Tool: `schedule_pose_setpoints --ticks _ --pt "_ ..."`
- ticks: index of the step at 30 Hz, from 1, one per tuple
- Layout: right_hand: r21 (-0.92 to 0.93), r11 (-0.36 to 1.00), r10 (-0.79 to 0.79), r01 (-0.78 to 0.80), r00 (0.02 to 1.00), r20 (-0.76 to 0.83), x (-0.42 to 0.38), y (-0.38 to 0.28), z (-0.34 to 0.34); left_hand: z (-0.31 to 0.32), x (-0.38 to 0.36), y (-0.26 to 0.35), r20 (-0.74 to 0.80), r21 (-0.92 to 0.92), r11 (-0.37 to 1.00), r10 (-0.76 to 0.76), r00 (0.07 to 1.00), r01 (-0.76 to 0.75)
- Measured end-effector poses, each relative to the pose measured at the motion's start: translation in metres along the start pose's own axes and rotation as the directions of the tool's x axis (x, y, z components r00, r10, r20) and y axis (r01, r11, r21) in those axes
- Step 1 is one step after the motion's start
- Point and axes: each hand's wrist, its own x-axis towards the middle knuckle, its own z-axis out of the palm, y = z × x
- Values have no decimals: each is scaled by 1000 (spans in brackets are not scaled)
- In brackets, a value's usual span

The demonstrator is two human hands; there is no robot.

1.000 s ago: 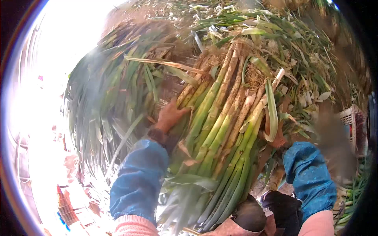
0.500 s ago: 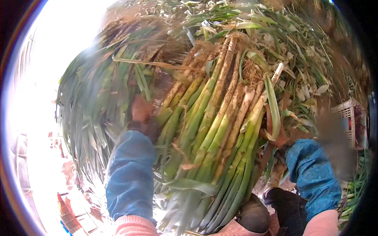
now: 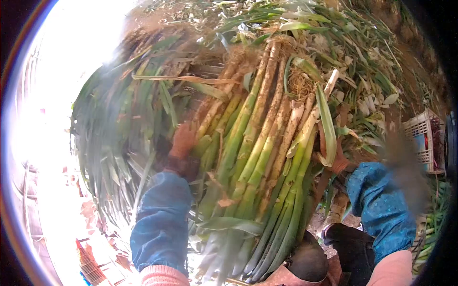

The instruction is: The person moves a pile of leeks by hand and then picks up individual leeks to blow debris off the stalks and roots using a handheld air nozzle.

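A thick bundle of long green onions [image 3: 260, 157] lies in front of me, with dirty pale stalks and roots at the far end and green leaves towards me. My left hand [image 3: 183, 139] presses in at the bundle's left side, its fingertips partly hidden by the stalks. On the opposite side, my right hand [image 3: 338, 159] clasps the bundle's edge, with most of its fingers behind stalks and a loose leaf [image 3: 326, 126]. Between them the two hands grip the bundle. A dry strip of leaf [image 3: 186, 79] lies across stalks at the upper left.
To the left is a heap of more green onions [image 3: 109, 128]. Loose leaves and peelings [image 3: 353, 52] cover the ground behind. At the right stand a white plastic crate [image 3: 422, 140] and more green onions [image 3: 431, 238]. My knee [image 3: 307, 260] is below the bundle.
My left hand has moved slightly up and right against the bundle. The right hand shows more clearly at the bundle's side. The bundle has shifted slightly left in view.
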Motion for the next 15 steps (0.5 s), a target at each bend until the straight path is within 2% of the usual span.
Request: schedule_pose_setpoints --ticks 1,2,4,5,6,8,9,11,13,14,15 --pt "-11 1000 -3 3 1000 24 -4 5 1 -5 5 4 208 -44 998 -31 978 42" --pt "-22 1000 -5 6 999 49 -7 8 1 -8 7 -1 410 -79 993 -44 911 83" --pt "-33 999 -14 16 999 49 -7 12 5 -12 16 -5 585 -168 958 -92 806 232" --pt "-51 998 -42 45 997 58 -10 18 6 -14 21 -4 584 -236 913 -141 800 333" --pt "120 993 -22 22 1000 -2 -9 18 12 -14 21 -4 590 -300 851 -189 785 431" --pt "325 940 44 -98 985 169 -14 21 9 -11 16 3 475 -282 921 -109 873 268" --pt "399 902 90 -165 976 199 -11 18 7 -24 26 9 415 -368 896 -82 906 249" --pt "530 794 182 -297 949 258 -6 11 4 -40 33 20 353 -398 887 -86 932 233" --pt "395 913 74 -105 993 91 -5 13 17 -40 28 24 407 -362 891 -114 906 274" --pt "384 919 64 -93 994 87 -6 13 19 -39 29 26 426 -346 892 -127 896 290" --pt "363 928 52 -79 995 82 -8 15 18 -40 30 29 373 -368 886 -136 918 281"
